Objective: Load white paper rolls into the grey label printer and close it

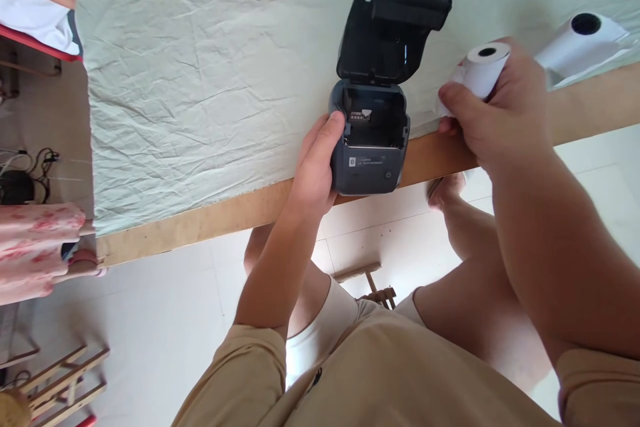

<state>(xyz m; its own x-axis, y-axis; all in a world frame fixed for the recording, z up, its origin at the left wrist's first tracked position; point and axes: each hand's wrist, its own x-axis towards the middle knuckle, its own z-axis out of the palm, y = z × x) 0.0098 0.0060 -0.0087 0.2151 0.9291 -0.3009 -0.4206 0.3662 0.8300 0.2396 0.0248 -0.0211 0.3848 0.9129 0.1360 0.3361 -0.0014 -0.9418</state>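
Left hand [316, 160] is clamping the left side of the dark device [369, 170] at frame center, thumb resting at the rim of its open bay [375, 125]. Lid [383, 57] is standing open toward the top of the frame. Right hand [517, 107] is wrapping around the white paper roll [484, 80], right of center, hollow end facing the camera. Hands are working well apart.

Risks as I'm reading them:
- Device is sitting right over the wooden edge [200, 220] of the surface [200, 93]. Can't tell whether the surface is carrying any weight. Left grip slipping could be dropping it to the floor [160, 320], lower part of frame.
- Left thumb is lying near the hinge end of the bay. A knock on the lid could be swinging it down and pinching.
- What looks like loose paper is showing beside the right thumb. Squeezing too hard could be creasing the roll; too lightly, letting it unwind.
- Second roll [563, 52], upper right, is sitting near the wooden edge, loose end trailing rightward. Right wrist is crowding it; a backward bump could be sending it off.
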